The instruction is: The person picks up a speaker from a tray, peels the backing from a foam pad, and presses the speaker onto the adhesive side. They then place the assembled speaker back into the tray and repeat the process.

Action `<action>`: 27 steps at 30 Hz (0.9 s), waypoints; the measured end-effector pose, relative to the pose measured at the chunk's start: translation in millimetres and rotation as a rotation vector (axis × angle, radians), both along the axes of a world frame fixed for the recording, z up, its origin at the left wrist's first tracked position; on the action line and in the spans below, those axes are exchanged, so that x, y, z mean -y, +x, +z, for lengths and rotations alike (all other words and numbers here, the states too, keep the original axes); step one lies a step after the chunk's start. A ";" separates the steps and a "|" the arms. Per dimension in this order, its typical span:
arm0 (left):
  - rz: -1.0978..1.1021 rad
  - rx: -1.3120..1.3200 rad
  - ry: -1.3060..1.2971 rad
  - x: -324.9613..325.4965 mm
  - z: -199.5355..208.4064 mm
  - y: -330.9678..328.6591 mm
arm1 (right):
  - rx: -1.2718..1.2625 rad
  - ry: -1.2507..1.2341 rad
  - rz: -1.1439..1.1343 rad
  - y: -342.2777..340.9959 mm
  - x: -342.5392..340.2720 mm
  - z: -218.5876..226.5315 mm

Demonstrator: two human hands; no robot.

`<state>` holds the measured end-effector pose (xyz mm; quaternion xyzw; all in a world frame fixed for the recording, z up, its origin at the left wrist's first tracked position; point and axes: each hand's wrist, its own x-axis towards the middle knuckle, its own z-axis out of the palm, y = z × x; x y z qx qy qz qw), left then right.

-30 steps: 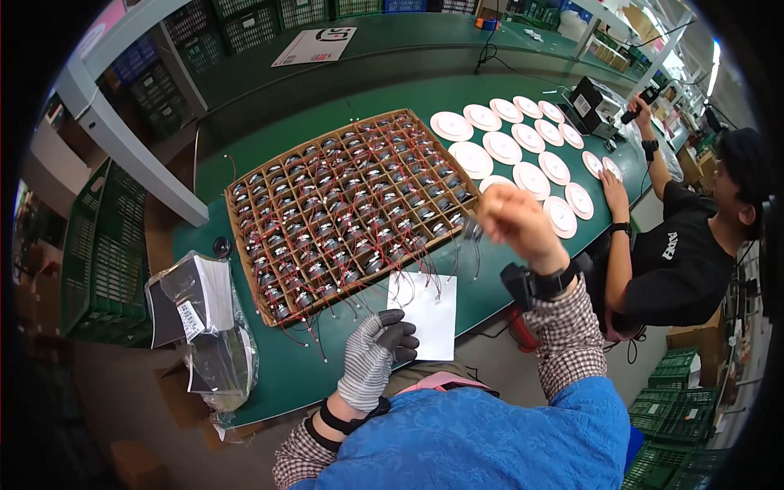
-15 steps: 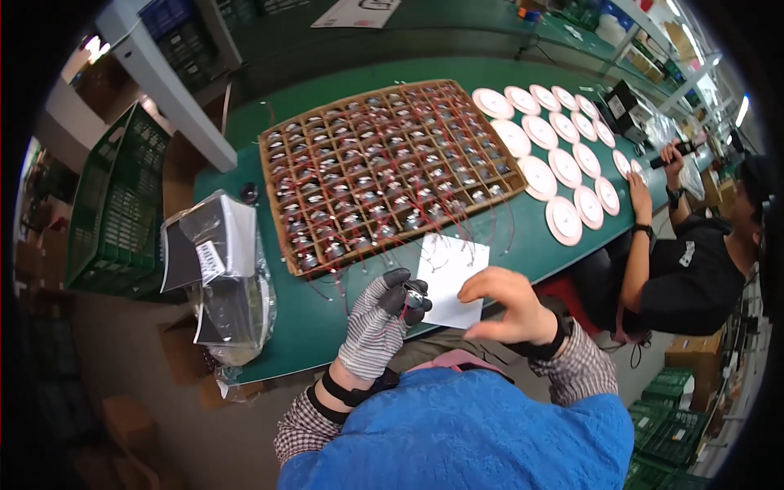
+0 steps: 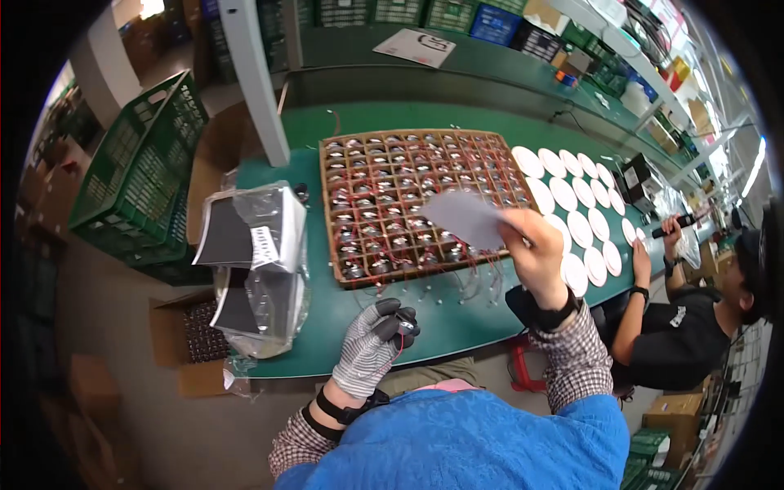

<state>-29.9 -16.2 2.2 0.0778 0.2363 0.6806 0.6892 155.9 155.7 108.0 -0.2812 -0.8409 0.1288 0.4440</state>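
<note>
My left hand (image 3: 365, 343), in a striped grey glove with dark fingertips, is closed on a small round metal part (image 3: 406, 327) with a thin red wire hanging from it. Bare and raised over the front right of a divided cardboard box (image 3: 353, 284), my right hand (image 3: 535, 249) grips the right end of a pale sheet of paper (image 3: 465, 217), which is smeared by motion. Many similar metal parts with red wires sit in the box's cells, some wires trailing over its front edge. The sheet hides some of the cells.
Clear plastic bags with black and white contents (image 3: 282, 233) lie at the table's left end. White discs (image 3: 577, 225) stand in rows right of the box, where a co-worker (image 3: 678, 327) reaches in. A green crate (image 3: 147, 155) and a metal post (image 3: 257, 90) are at the left.
My right hand has picked the white sheet up off the table and lifted it toward the box. My left hand still holds the metal part. The whole view has shifted.
</note>
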 end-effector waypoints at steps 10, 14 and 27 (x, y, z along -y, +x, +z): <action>0.163 -0.002 0.064 34.5 -15.6 -34.4 | -0.603 -1.186 0.159 -118.6 -143.9 -11.7; 0.153 -0.003 0.068 36.5 -14.7 -36.5 | -0.134 -1.089 0.278 -166.2 -66.5 19.8; 0.327 -0.954 0.267 18.7 -52.7 -29.7 | 0.803 0.008 0.742 -294.3 118.5 -38.5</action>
